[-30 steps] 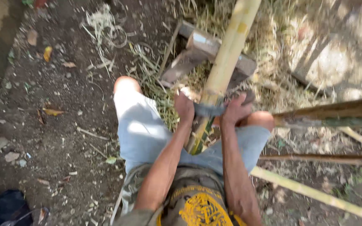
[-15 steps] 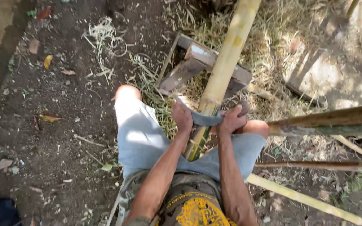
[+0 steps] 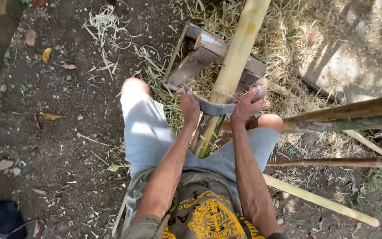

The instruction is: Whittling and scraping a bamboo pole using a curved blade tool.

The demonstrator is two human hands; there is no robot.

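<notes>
Seated on the ground, I grip a curved blade (image 3: 212, 107) with left hand (image 3: 190, 108) and right hand (image 3: 246, 105), scraping a bamboo pole (image 3: 233, 71) whose near end remains green.

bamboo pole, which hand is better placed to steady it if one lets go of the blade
Probably the left. The left hand grips the curved blade right beside the bamboo pole. The right hand holds the far end, its fingers stretched away from the pole.
</notes>
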